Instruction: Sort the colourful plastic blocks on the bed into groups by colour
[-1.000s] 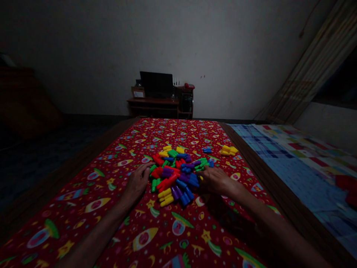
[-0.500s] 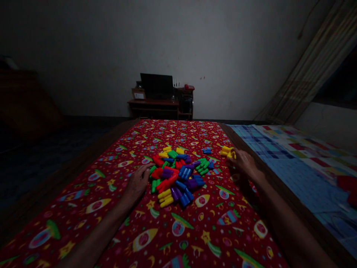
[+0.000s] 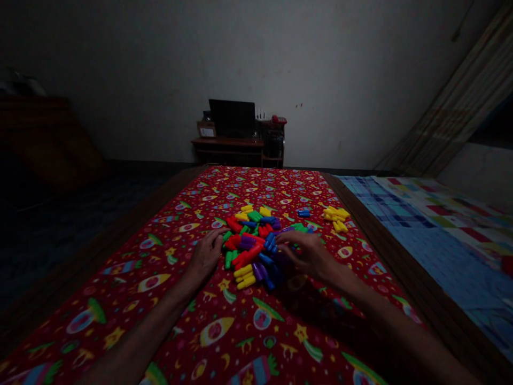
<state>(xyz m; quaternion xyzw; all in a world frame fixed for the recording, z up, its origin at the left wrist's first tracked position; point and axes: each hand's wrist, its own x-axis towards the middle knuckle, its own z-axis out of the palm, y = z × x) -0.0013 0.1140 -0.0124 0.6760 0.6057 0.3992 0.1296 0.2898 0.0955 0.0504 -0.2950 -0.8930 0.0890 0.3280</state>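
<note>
A pile of red, green, blue, purple and yellow plastic toy building pieces, among them a red piece (image 3: pixel 247 258) and a yellow piece (image 3: pixel 245 276), lies on the red patterned cloth (image 3: pixel 224 326). My left hand (image 3: pixel 207 253) rests at the pile's left edge, fingers loosely stretched towards a green piece (image 3: pixel 228 260). Over the pile's right side hovers my right hand (image 3: pixel 308 254), fingers apart, with nothing visible in them; its fingertips are close to a blue piece (image 3: pixel 271 243). Away to the right sits a small group of yellow pieces (image 3: pixel 335 215). Part of the pile is hidden under my right hand.
A single blue piece (image 3: pixel 303 213) lies beyond the pile. At the far wall stands a desk (image 3: pixel 228 143) with a dark monitor (image 3: pixel 232 118). A blue and checkered bedspread (image 3: pixel 417 256) spreads to the right, and a wooden cabinet (image 3: pixel 40 139) is at far left.
My right hand has let go of a yellow piece at the right-hand yellow group and moved left over the pile. My left hand stays beside the pile. The view has shifted slightly.
</note>
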